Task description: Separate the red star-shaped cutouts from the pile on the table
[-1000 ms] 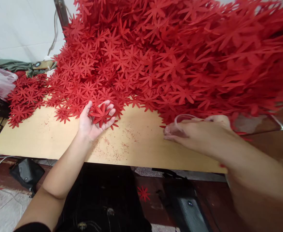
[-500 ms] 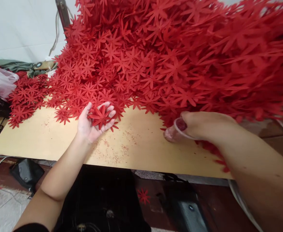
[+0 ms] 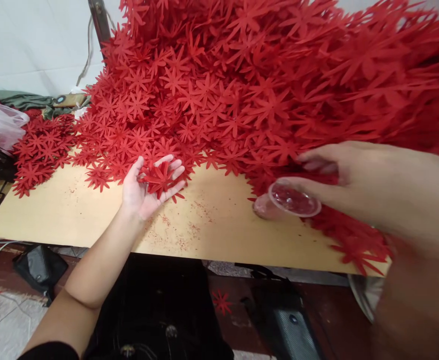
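Observation:
My left hand (image 3: 150, 187) is palm up over the table's front part, fingers loosely curled around red star-shaped cloth flowers (image 3: 159, 179) resting in the palm. My right hand (image 3: 354, 180), slightly blurred, hovers just above and right of a clear plastic cup (image 3: 266, 207). Its thumb lies over the cup's rim and its fingers stretch left, apart from the thumb, with nothing visible between them. Reddish contents show inside the cup. Behind both hands rises a large heap of the same red flowers (image 3: 204, 95).
Red crumbs dot the wooden tabletop (image 3: 219, 225). A smaller flower pile (image 3: 43, 150) and a white plastic bag (image 3: 2, 122) lie at left. More flowers (image 3: 354, 240) reach the front right edge. Below are a single fallen flower (image 3: 221, 301) and a dark bag (image 3: 294, 320).
My right hand has lifted out of the cup and moved right, uncovering the cup's round opening. My left hand has shifted very slightly right, still holding the flowers.

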`<state>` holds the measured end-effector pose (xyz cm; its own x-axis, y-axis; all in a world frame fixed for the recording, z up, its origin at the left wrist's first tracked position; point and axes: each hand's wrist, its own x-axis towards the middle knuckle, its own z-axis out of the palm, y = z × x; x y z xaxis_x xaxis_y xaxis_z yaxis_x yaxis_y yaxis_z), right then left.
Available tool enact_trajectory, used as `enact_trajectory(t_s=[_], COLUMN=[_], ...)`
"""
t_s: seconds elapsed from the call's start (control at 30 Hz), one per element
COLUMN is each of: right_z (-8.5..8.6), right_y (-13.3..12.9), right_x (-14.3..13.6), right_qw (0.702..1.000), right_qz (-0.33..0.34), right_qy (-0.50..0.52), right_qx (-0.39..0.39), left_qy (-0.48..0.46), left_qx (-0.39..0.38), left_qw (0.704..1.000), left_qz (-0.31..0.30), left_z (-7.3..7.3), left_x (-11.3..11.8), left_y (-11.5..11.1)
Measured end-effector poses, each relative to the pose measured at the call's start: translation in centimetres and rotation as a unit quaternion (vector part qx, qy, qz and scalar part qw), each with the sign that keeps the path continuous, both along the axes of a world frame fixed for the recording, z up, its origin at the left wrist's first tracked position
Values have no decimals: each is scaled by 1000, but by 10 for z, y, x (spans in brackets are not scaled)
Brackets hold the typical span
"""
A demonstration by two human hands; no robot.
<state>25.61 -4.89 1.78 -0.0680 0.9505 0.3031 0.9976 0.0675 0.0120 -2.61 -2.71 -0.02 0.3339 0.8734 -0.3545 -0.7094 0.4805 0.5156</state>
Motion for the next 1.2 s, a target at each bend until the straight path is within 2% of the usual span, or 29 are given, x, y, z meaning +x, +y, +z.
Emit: enact_trajectory(t_s=[0.07, 0.13, 0.23, 0.3, 0.4, 0.5, 0.63, 0.7, 0.77, 0.83, 0.87, 0.97, 1.13, 1.2], right_z=[10, 7, -11, -24, -36, -40, -37, -34, -33, -34, -35, -39, -42, -42], right_y=[-8, -10, -3, 4, 15, 22, 27, 29, 34, 40, 43, 53, 66, 70], right_x=[-42, -88, -140, -156, -162, -162, -159, -156, -153, -152, -152, -157, -166, -169], right_qw=[988, 960, 943, 930, 913, 901, 868, 811, 727, 658, 639, 613, 590, 600], right_qz=[94, 211, 241, 238, 216, 178, 188, 224, 247, 240, 227, 178, 123, 117], right_qy=[115, 179, 230, 278, 345, 396, 455, 521, 605, 673, 696, 739, 774, 769], right_qx=[42, 40, -8, -20, 5, 10, -65, -143, -211, -237, -234, -214, -196, -187], left_qy=[1, 3, 5, 1, -25, -40, 14, 47, 86, 135, 165, 258, 397, 452], left_qx=[8, 16, 18, 18, 39, 58, 48, 39, 38, 53, 67, 109, 183, 236], left_qw=[1000, 1000, 1000, 999, 999, 997, 999, 998, 995, 988, 983, 958, 899, 860], left_qz=[1, -4, 5, 28, 27, 11, 21, 20, 28, 46, 55, 55, -28, 15], left_z=[-1, 0, 3, 5, 6, 4, -3, -7, -11, -15, -17, -23, -25, -20], left_x=[4, 10, 14, 13, 7, 1, -10, -20, -30, -38, -41, -43, -42, -42], left_y=[0, -2, -5, -6, -5, -2, 0, -2, -4, -8, -9, -14, -20, -17])
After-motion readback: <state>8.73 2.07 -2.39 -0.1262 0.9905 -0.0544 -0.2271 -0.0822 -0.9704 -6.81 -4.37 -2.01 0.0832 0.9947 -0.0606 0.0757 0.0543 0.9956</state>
